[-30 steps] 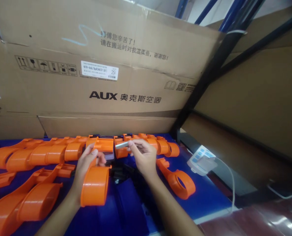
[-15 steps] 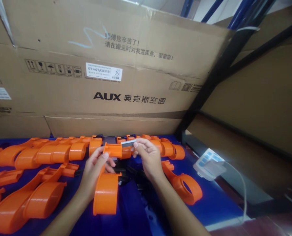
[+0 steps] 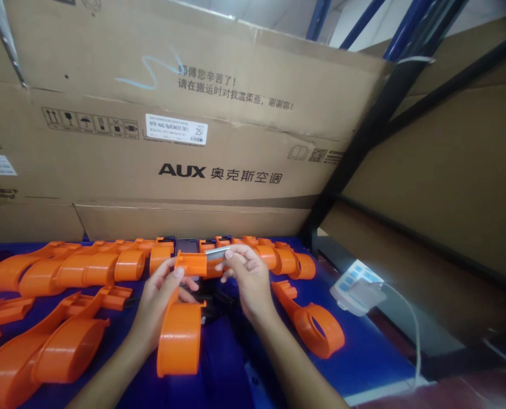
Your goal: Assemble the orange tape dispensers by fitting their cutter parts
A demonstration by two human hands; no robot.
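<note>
Near the centre, my left hand (image 3: 161,292) is closed on an orange plastic part (image 3: 180,338), whose wide round ring hangs below the fingers. Its narrow upper end lies sideways between my thumb and fingers. My right hand (image 3: 248,275) pinches a thin grey toothed blade (image 3: 217,253) between thumb and fingers. The left end of the blade meets the right edge of the orange part's upper end; how far it reaches inside is hidden.
Orange parts (image 3: 74,270) line the back of the blue table (image 3: 363,355), with more at left and one (image 3: 321,329) at right. A large cardboard sheet (image 3: 108,165) stands behind. A white device (image 3: 357,287) with a cable sits right, near a black post (image 3: 346,165).
Everything appears slightly further left in the view. The toothed blade looks turned a little, its grey face now shinier. Both hands keep their hold.
</note>
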